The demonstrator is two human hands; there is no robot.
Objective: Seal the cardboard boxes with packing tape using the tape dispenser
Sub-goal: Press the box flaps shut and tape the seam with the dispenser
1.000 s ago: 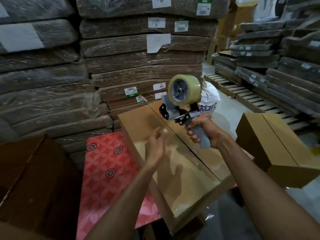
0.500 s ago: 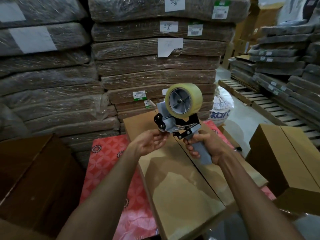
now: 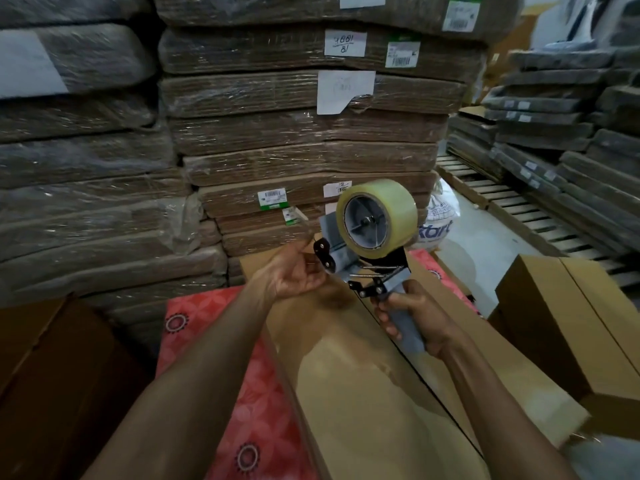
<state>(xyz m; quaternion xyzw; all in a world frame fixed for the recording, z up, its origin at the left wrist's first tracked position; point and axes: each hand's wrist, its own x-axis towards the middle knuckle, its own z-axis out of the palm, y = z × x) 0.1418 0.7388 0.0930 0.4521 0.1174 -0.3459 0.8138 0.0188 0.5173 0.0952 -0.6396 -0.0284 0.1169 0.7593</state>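
A long cardboard box lies in front of me on a red patterned cloth, its two top flaps meeting at a dark centre seam. Above it my right hand grips the grey handle of a tape dispenser that carries a roll of clear packing tape. My left hand is at the dispenser's front roller, fingers pinched at the clear tape end there. The dispenser is held in the air, clear of the box.
Tall stacks of shrink-wrapped flat cardboard stand close behind the box. Another cardboard box sits at the right, a dark brown carton at the left. Wooden pallets and a white sack lie on the floor at right.
My left hand rose from above the box to the dispenser's front roller and pinched the tape end. The dispenser stayed raised in my right hand, tilting slightly.
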